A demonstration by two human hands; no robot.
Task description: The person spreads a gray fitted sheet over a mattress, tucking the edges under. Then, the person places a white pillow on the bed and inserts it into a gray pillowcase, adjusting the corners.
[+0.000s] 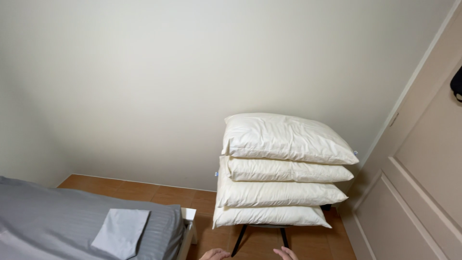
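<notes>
Right of centre, four cream pillows (281,173) look soft, light and floppy; best gripped at both ends. At bottom edge, left hand (215,254) and right hand (286,253) hold nothing; finger spread possibly loose, cannot tell.

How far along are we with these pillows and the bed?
Done: four bare pillows sit stacked on a stand. A folded grey cloth lies on the grey bed. In hand: nothing; left hand and right hand are empty below the stack. Left: no pillow is on the bed.
</notes>
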